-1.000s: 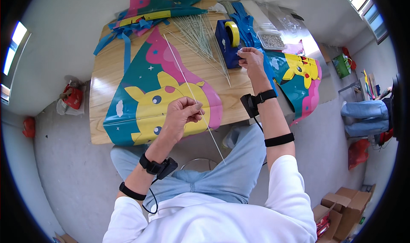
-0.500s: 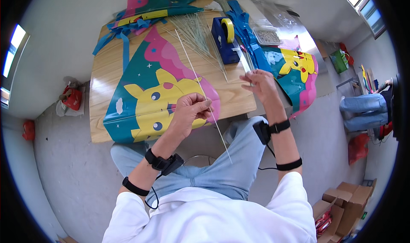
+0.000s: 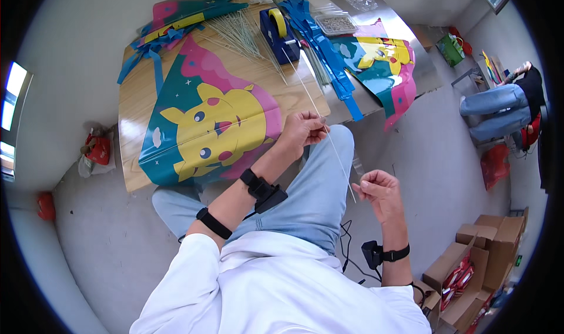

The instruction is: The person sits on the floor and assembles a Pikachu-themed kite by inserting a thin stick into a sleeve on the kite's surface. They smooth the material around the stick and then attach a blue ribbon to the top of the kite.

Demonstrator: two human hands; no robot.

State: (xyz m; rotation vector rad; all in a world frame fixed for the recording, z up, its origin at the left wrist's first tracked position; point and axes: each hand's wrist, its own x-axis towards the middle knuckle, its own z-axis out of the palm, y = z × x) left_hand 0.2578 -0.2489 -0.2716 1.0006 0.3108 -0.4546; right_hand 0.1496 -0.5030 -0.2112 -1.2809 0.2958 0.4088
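My left hand [image 3: 304, 133] pinches a thin white rod [image 3: 337, 156] in front of the table's near edge; the rod slants from near the tape dispenser down to the right. Beside its lower end is my right hand [image 3: 380, 196], thumb and fingers pinched together. A faint see-through strip, seemingly clear tape [image 3: 357, 166], shows just above those fingers. On the table to the left lies a teal and pink kite sail [image 3: 229, 125] printed with a yellow cartoon figure. The blue tape dispenser [image 3: 274, 40] with a yellow roll stands beyond my left hand.
Several thin rods [image 3: 238, 34] lie at the back, beside blue strips [image 3: 320, 46]. A clear box of small parts [image 3: 336, 24] and another printed sail [image 3: 390, 64] are on the right. Folded sails [image 3: 194, 14] lie back left. Cardboard boxes [image 3: 496, 252] stand lower right; another person [image 3: 499, 105] is far right.
My left hand has moved right with the rod, off the sail. My right hand has come back from beside the dispenser, down and right to the rod's lower end. The head view has shifted.
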